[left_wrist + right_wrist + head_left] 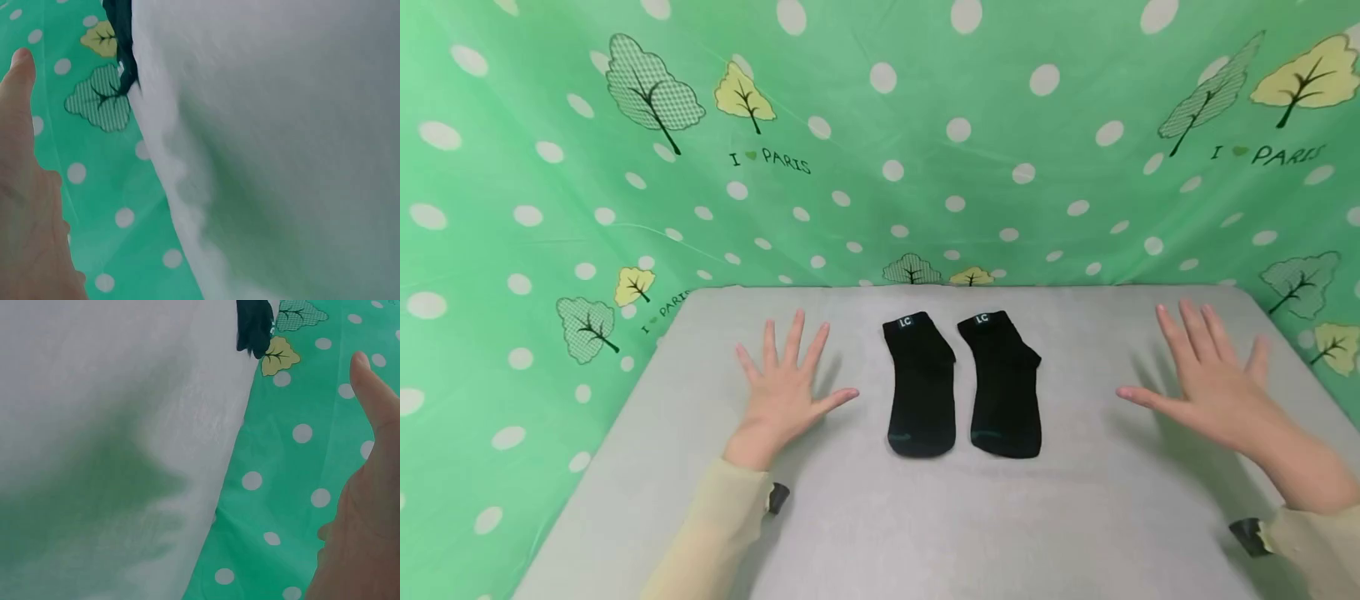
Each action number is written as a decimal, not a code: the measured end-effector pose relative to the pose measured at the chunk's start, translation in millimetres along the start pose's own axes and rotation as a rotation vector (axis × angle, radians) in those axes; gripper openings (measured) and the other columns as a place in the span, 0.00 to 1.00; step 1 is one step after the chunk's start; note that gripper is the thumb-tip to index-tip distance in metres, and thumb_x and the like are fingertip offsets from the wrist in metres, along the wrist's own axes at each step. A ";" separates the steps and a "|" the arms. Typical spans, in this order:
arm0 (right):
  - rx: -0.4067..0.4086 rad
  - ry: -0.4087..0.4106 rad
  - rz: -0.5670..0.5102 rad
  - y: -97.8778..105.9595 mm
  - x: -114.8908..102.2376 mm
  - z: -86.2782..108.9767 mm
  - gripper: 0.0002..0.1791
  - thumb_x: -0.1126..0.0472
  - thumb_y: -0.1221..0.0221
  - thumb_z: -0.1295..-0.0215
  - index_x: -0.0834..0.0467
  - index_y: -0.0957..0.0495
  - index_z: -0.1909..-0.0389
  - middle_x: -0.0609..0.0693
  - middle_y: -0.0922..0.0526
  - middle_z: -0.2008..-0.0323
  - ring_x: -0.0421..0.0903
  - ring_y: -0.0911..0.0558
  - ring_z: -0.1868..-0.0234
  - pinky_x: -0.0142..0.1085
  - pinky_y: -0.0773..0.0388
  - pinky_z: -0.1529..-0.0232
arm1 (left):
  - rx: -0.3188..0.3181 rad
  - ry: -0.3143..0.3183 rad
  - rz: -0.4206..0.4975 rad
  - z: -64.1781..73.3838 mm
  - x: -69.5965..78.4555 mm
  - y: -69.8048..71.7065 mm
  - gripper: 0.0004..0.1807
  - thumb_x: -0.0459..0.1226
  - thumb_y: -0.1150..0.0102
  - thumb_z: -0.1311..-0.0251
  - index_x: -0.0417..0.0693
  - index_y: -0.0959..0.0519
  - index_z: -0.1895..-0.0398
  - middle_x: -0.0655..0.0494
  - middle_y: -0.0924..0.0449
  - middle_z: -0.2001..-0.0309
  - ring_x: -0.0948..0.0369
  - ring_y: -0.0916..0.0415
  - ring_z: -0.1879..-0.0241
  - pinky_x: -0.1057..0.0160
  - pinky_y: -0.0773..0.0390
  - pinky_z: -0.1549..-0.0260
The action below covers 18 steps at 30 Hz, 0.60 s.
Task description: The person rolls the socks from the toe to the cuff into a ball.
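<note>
Two black ankle socks lie flat side by side on the table, cuffs toward the back, each with a white "LC" mark. The left sock [922, 392] and the right sock [1004, 392] have a narrow gap between them. My left hand [784, 396] is held to the left of the socks with fingers spread, touching neither. Farther off on the right, my right hand [1213, 387] is also spread and holds nothing. Each wrist view shows part of a sock at the top: one sock [123, 44] in the left, one sock [255, 328] in the right.
The grey-white table [1000, 533] carries the socks and ends at a straight back edge. Behind it and along the sides hangs a green cloth [850, 108] with white dots, trees and lettering. A small black piece [777, 498] sticks out at the left cuff, another [1250, 537] at the right.
</note>
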State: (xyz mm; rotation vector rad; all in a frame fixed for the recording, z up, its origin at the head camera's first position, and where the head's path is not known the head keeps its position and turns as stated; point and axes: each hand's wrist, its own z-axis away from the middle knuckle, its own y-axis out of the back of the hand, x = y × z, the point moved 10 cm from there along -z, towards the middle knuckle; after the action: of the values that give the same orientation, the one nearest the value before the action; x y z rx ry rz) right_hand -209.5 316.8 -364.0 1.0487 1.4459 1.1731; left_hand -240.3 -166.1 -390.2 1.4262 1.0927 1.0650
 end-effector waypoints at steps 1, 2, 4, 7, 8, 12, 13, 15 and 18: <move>0.000 0.002 -0.001 1.0 -0.5 -1.6 0.64 0.30 0.41 0.40 0.50 0.75 0.21 0.59 0.78 0.21 0.58 0.79 0.22 0.78 0.84 0.40 | 0.000 -0.006 0.004 -1.6 3.4 0.4 0.58 0.78 0.52 0.50 0.67 0.59 0.19 0.53 0.73 0.18 0.34 0.74 0.22 0.19 0.71 0.37; -0.003 0.004 -0.003 1.8 -1.0 -2.9 0.64 0.30 0.41 0.40 0.50 0.75 0.21 0.59 0.78 0.21 0.58 0.80 0.22 0.77 0.85 0.40 | 0.001 -0.013 0.003 -3.4 6.7 0.6 0.59 0.78 0.52 0.50 0.67 0.59 0.19 0.53 0.73 0.18 0.34 0.75 0.22 0.19 0.71 0.37; -0.008 0.010 -0.011 2.2 -2.6 -5.2 0.64 0.30 0.41 0.40 0.51 0.75 0.21 0.59 0.78 0.22 0.58 0.80 0.22 0.76 0.87 0.40 | 0.002 -0.023 0.000 -5.8 13.3 1.6 0.59 0.78 0.54 0.50 0.68 0.59 0.19 0.53 0.72 0.18 0.35 0.75 0.22 0.19 0.70 0.37; -0.010 0.018 -0.015 1.5 -5.6 -9.0 0.64 0.30 0.42 0.40 0.51 0.75 0.21 0.58 0.79 0.21 0.58 0.81 0.22 0.75 0.88 0.40 | 0.013 -0.035 -0.011 -8.1 21.2 3.8 0.59 0.79 0.54 0.51 0.68 0.59 0.19 0.53 0.71 0.18 0.35 0.75 0.22 0.19 0.69 0.36; -0.013 0.022 -0.013 0.9 -6.5 -10.4 0.64 0.30 0.42 0.39 0.51 0.75 0.21 0.58 0.79 0.22 0.58 0.81 0.22 0.75 0.88 0.40 | 0.017 -0.037 -0.018 -8.9 23.7 4.5 0.59 0.79 0.54 0.51 0.68 0.59 0.19 0.53 0.72 0.18 0.35 0.74 0.22 0.20 0.69 0.36; -0.019 0.031 -0.018 -0.1 -9.4 -15.3 0.64 0.30 0.42 0.39 0.50 0.76 0.21 0.57 0.79 0.21 0.57 0.81 0.22 0.75 0.88 0.41 | 0.024 -0.059 -0.031 -12.1 36.3 5.2 0.59 0.79 0.54 0.51 0.69 0.60 0.19 0.54 0.70 0.18 0.35 0.72 0.21 0.20 0.66 0.35; -0.023 0.034 -0.019 -0.6 -10.5 -16.8 0.64 0.31 0.42 0.39 0.50 0.76 0.21 0.57 0.80 0.22 0.57 0.81 0.22 0.76 0.88 0.41 | 0.021 -0.066 -0.031 -12.8 39.8 4.3 0.59 0.79 0.54 0.51 0.69 0.60 0.19 0.54 0.70 0.18 0.36 0.73 0.21 0.20 0.66 0.35; -0.021 0.038 -0.020 -0.7 -12.9 -20.0 0.64 0.31 0.41 0.40 0.50 0.76 0.21 0.57 0.79 0.21 0.57 0.81 0.22 0.76 0.88 0.41 | 0.019 -0.082 -0.032 -14.5 47.0 3.7 0.59 0.80 0.55 0.51 0.69 0.61 0.19 0.54 0.70 0.18 0.36 0.73 0.21 0.21 0.65 0.34; -0.020 0.051 -0.014 -1.6 -18.1 -27.7 0.64 0.30 0.42 0.39 0.50 0.76 0.21 0.55 0.80 0.21 0.58 0.80 0.22 0.77 0.86 0.40 | 0.020 -0.097 -0.053 -16.8 57.1 5.1 0.59 0.80 0.56 0.51 0.70 0.62 0.20 0.55 0.71 0.18 0.36 0.71 0.21 0.22 0.64 0.33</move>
State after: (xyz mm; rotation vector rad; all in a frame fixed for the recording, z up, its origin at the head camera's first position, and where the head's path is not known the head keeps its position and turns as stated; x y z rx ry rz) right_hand -233.9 294.6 -360.7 1.0001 1.4758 1.2101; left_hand -244.7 -107.4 -379.6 1.4421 1.0680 0.9398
